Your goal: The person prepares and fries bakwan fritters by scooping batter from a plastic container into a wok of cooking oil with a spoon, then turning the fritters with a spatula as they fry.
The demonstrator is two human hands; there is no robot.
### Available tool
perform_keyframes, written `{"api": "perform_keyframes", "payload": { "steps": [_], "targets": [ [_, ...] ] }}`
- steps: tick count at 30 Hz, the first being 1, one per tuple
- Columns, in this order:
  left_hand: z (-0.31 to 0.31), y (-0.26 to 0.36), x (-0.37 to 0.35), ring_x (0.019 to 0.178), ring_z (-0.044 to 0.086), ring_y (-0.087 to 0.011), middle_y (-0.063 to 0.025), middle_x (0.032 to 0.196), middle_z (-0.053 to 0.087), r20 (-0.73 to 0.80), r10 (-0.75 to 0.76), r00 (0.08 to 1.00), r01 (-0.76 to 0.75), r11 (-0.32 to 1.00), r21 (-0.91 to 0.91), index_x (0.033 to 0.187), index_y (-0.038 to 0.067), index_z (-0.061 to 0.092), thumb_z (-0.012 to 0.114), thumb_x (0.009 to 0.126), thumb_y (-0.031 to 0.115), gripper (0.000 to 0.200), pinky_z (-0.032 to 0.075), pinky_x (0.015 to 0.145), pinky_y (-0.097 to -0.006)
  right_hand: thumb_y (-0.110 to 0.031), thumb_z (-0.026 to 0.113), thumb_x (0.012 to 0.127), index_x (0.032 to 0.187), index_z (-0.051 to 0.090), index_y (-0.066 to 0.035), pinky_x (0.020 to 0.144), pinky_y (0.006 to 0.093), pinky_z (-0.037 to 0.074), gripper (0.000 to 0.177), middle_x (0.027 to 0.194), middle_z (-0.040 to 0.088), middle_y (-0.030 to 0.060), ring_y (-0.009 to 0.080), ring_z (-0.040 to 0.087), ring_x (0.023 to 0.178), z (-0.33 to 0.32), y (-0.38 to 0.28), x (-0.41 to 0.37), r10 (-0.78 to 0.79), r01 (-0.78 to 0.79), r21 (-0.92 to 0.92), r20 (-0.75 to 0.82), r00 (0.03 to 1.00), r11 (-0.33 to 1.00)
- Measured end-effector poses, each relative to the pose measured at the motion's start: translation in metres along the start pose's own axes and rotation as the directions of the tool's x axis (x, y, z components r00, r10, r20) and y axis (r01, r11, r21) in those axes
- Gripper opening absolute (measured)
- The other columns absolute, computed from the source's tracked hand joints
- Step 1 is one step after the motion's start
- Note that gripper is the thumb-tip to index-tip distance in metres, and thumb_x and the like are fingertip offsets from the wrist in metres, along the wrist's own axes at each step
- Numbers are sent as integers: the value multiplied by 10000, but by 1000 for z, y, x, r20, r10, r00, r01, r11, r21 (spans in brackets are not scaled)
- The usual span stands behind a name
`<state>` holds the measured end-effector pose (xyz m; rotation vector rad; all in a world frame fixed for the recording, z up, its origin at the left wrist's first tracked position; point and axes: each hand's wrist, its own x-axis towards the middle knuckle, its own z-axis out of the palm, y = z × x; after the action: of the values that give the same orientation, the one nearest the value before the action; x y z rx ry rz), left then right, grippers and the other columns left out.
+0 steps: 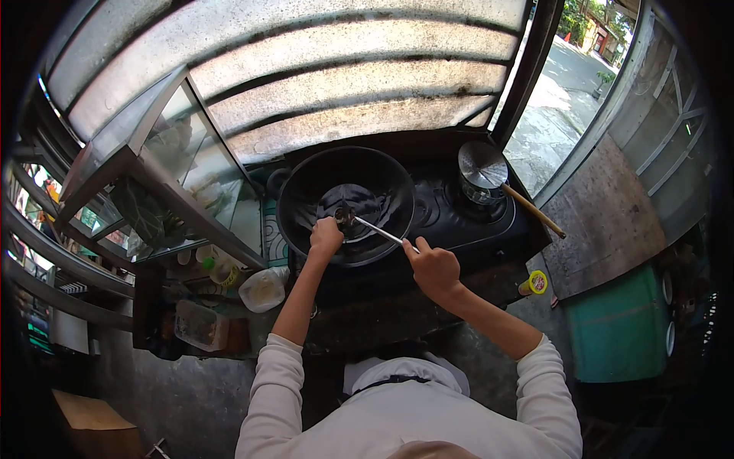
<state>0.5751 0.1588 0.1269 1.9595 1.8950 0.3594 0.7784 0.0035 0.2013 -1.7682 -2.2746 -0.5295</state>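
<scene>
A large dark wok (pixel 304 183) sits on the stove, with shiny liquid (pixel 359 200) in its bottom. My right hand (pixel 434 269) is closed around the end of a long metal-handled utensil (pixel 378 230), held over the wok's near right rim. The utensil's head reaches into the middle of the wok; it looks like a ladle, though its shape is hard to make out. Over the near left part of the wok, my left hand (pixel 326 236) is closed, right beside the utensil's head. Whatever its fingers hold is hidden.
Right of the wok, a shiny round metal utensil (pixel 482 164) with a long wooden handle rests over another burner (pixel 483 197). A glass display case (pixel 195 164) stands left. A white tub (pixel 264 290), a clear container (pixel 200 325) and a yellow-lidded can (pixel 537 282) line the near side.
</scene>
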Motion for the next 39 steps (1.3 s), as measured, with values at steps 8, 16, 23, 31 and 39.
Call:
{"api": "perform_keyframes", "payload": {
  "steps": [8,16,23,31,39],
  "targets": [
    [0,3,0,918,585,-413,-269,931,607,-6,-1,1000,1,1000,26,849,-45,637,542,726,59,187,485,792,-453,-99,577,779,1046,643,-131,464,290,486,277,717,520,34,188,602,518,0,11,-1,88,-95,84,84,993,992],
    [0,2,2,962,579,-394,-246,990,605,43,-37,998,35,999,41,905,-25,634,543,740,54,204,485,815,-443,-80,591,744,1066,640,-159,499,318,497,335,728,521,50,228,605,538,0,21,-5,187,-204,198,102,977,959],
    [0,5,0,942,585,-398,-249,968,609,0,-31,1000,31,999,31,891,-24,639,540,736,51,199,490,800,-448,-81,584,748,1069,639,-167,494,314,496,336,736,528,48,225,606,537,5,17,-7,174,-195,174,128,976,965],
    [-7,0,-3,907,594,-401,-253,922,615,-61,-27,998,28,1000,10,865,-26,647,532,752,64,184,498,770,-449,-81,573,749,1062,639,-165,499,323,498,330,742,532,54,236,603,540,16,25,-13,183,-203,222,106,977,954],
    [0,-7,0,869,603,-404,-257,883,619,-75,30,997,-30,1000,10,824,-39,644,544,779,111,186,500,750,-453,-90,562,763,1051,642,-161,506,332,502,307,730,530,57,243,603,543,18,27,-13,197,-217,243,103,975,946]
  ]
}}
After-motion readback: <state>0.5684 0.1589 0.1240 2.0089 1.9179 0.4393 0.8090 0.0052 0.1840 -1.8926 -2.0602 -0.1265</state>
